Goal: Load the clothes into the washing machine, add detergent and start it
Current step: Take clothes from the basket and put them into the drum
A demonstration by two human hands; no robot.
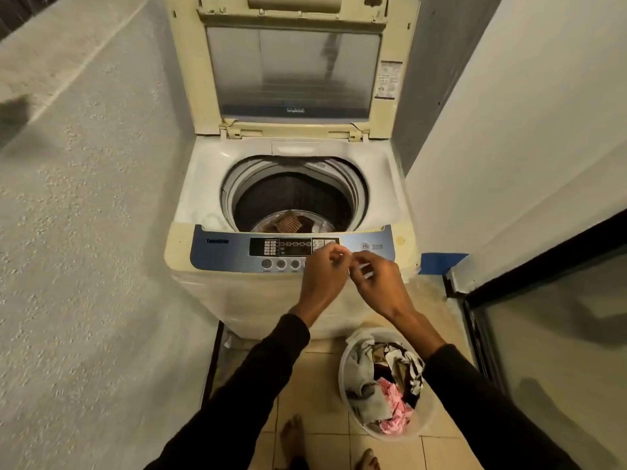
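A cream top-loading washing machine [203, 205] stands ahead with its lid [291, 69] raised. In its drum [295, 195] lie a few brownish clothes [288, 222]. My left hand [322, 276] and my right hand [380, 283] are held together over the right part of the blue control panel [224, 252]. Their fingers are curled and the fingertips meet. Whether they pinch something small I cannot tell. A round white laundry basket [346, 354] on the floor at my right holds grey, pink and dark clothes [390, 388]. No detergent is in view.
A rough wall runs along the left and a smooth white wall along the right. A dark-framed glass door [543, 334] stands at the lower right. My bare feet [291, 432] are on the beige tiles next to the basket.
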